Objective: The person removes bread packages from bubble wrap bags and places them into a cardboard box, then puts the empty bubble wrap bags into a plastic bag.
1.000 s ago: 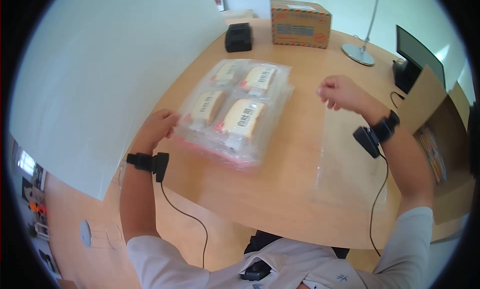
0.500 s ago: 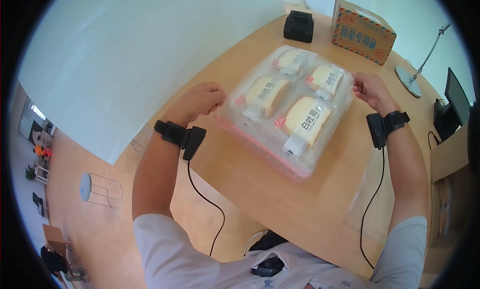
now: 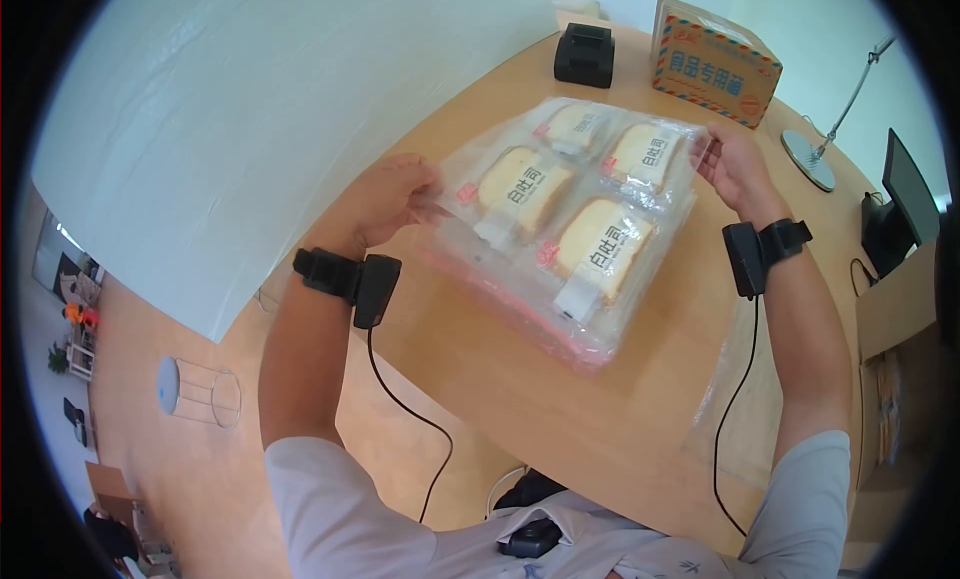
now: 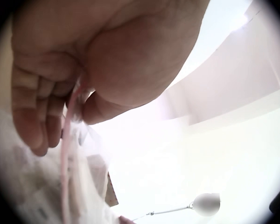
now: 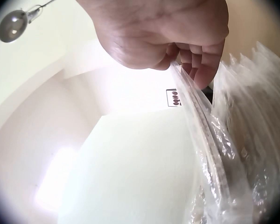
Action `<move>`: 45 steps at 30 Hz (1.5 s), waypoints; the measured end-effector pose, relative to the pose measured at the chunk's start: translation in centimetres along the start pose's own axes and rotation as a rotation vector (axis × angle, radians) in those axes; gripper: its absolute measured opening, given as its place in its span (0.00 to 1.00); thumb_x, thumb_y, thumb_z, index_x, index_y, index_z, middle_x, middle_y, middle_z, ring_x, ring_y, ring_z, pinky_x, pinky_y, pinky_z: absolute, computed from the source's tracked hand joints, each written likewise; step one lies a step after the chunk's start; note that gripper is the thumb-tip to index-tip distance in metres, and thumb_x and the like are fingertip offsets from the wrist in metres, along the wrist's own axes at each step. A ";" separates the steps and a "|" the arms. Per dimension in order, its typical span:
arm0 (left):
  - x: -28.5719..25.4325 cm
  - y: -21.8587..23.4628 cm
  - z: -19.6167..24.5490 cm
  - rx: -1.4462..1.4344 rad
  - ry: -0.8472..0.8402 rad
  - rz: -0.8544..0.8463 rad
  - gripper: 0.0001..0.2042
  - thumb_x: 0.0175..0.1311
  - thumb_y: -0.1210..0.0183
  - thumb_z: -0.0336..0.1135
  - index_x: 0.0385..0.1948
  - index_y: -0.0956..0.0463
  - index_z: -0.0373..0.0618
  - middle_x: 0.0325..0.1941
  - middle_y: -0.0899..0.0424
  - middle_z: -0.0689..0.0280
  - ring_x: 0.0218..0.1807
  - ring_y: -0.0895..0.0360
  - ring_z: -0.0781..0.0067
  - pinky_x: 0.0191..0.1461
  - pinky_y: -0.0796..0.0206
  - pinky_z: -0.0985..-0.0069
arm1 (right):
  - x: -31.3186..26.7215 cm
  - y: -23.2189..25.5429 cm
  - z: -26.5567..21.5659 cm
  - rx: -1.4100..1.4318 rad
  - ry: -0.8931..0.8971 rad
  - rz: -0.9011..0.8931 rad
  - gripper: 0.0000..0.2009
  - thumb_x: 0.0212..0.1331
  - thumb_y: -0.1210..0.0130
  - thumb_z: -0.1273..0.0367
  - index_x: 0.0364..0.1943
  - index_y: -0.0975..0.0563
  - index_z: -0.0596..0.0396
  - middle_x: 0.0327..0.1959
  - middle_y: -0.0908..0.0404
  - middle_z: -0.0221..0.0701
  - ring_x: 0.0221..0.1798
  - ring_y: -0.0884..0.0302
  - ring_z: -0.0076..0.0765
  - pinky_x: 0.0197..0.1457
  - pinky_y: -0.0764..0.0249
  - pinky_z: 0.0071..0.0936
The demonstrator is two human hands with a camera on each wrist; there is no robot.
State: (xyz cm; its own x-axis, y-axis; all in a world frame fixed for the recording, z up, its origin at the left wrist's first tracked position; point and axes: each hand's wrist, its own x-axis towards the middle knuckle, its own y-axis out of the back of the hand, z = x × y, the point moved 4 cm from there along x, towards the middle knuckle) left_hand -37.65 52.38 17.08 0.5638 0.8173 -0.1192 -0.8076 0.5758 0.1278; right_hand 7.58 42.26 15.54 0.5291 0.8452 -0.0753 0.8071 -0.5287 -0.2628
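Because you have the clear plastic bag point(image 3: 478, 241) by its edges alone, the thin film could slip or tear if the weight of the bread slices point(image 3: 603, 241) inside drags on your fingertips. Your left hand point(image 3: 388, 194) pinches one side, the thumb against the fingers with a pinkish strip of film between them, and your right hand point(image 3: 738, 169) pinches the opposite side near a far corner. If one hand rises more than the other, the bag could tip and the slices could slide toward the lower side. Other plastic layers point(image 5: 252, 112) lie close by, so one could cling and get dragged along. Between your hands and above the wooden table point(image 3: 450, 344), the bag looks glossy and crinkled, with four pale, brown-crusted slices visible in two rows. Each sits in its own wrapper, with dark Chinese lettering and a small red mark. A pink edge point(image 3: 500, 301) runs along the side nearest you, but you can't tell from here whether it belongs to this bag or to one beneath.
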 end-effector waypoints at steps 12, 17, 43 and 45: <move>-1.3 -4.0 3.1 0.036 0.063 -0.083 0.09 0.71 0.40 0.38 0.39 0.20 0.42 0.34 0.17 0.68 0.30 0.23 0.80 0.29 0.33 0.82 | -2.7 -2.4 0.3 -0.085 -0.092 -0.124 0.06 0.71 0.46 0.67 0.43 0.22 0.54 0.35 0.21 0.28 0.33 0.21 0.29 0.37 0.18 0.28; -2.2 -4.4 4.5 -0.036 -0.039 -0.132 0.08 0.73 0.42 0.36 0.41 0.21 0.41 0.32 0.18 0.69 0.30 0.24 0.81 0.30 0.33 0.81 | -4.1 -1.8 -0.6 -0.121 -0.075 -0.041 0.08 0.74 0.50 0.66 0.46 0.22 0.53 0.38 0.18 0.27 0.35 0.21 0.26 0.40 0.20 0.26; -8.1 -25.3 4.8 -0.053 0.049 -0.692 0.08 0.74 0.42 0.35 0.45 0.21 0.41 0.41 0.15 0.67 0.34 0.16 0.75 0.34 0.25 0.81 | -16.8 20.6 -8.7 -0.359 0.028 0.324 0.11 0.71 0.47 0.65 0.44 0.22 0.60 0.36 0.18 0.33 0.35 0.19 0.30 0.37 0.21 0.31; -8.8 -25.7 3.7 0.016 0.080 -0.720 0.08 0.74 0.43 0.35 0.44 0.21 0.41 0.40 0.15 0.67 0.32 0.17 0.77 0.33 0.26 0.81 | -17.4 21.6 -7.1 -0.486 -0.034 0.343 0.11 0.69 0.46 0.66 0.44 0.22 0.61 0.34 0.18 0.33 0.32 0.20 0.29 0.33 0.22 0.30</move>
State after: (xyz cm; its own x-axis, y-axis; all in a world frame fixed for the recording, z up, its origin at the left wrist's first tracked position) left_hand -21.23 30.46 18.52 0.9399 0.2316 -0.2508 -0.2380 0.9712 0.0046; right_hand 17.68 15.57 18.02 0.7787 0.6176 -0.1108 0.6231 -0.7404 0.2519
